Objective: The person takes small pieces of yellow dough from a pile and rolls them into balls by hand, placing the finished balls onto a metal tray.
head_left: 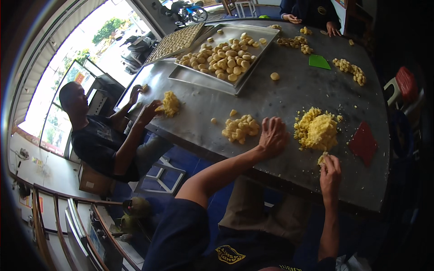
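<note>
My right hand [331,172] pinches a small lump of crumbly yellow dough [322,159] at the table's near side. Just beyond it rises a loose yellow dough mound [320,131], crumbs scattered round its foot. My left hand [274,137] is curled low over the table with its knuckles up; the fingertips and anything under them are hidden. Left of that hand lies a heap of small shaped yellow dough pieces [240,129], with a couple of single pieces apart from it. A red scraper [363,143] rests flat to the right of the mound.
A metal tray [246,83] of round pale buns stands across the metal table [199,122], beside another filled tray [176,43]. A co-worker [101,131] handles yellow dough [170,105] at left; another person's hands [333,29] are at the far end. A green scraper [319,62] lies beyond.
</note>
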The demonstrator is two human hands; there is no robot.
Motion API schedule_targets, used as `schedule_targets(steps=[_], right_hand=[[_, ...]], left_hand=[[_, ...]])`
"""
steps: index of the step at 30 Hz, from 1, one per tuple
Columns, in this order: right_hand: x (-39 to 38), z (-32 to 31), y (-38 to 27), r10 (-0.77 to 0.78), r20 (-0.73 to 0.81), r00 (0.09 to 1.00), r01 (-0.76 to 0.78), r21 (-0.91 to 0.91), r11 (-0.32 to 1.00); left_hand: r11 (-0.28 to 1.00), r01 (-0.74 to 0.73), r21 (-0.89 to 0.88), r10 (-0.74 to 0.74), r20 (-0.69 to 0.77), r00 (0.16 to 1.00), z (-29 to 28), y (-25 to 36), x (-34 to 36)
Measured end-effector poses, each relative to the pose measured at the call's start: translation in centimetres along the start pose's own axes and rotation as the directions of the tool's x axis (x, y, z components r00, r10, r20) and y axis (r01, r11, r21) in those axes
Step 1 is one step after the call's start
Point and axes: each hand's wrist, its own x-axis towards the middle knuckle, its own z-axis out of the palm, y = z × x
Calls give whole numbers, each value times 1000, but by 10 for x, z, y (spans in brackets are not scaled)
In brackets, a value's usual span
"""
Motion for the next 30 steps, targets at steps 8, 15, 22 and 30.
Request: schedule_targets(steps=[8, 15, 22, 30], right_hand=[[-13, 5, 7, 35, 44, 998, -30, -96, 995], [-4, 10, 10, 30, -14, 999, -31, -60, 998], [17, -15, 12, -88, 168, 982, 122, -202, 972], [-2, -9, 31, 4, 0, 1000, -4, -158, 987]], left_hand=[[938, -342, -62, 343, 0, 939, 11, -31, 11], [925, -371, -81, 376, 50, 925, 2, -29, 7], [948, -274, 161, 272, 30, 962, -1, -15, 9], [971, 102, 216, -150, 224, 963, -28, 15, -11]])
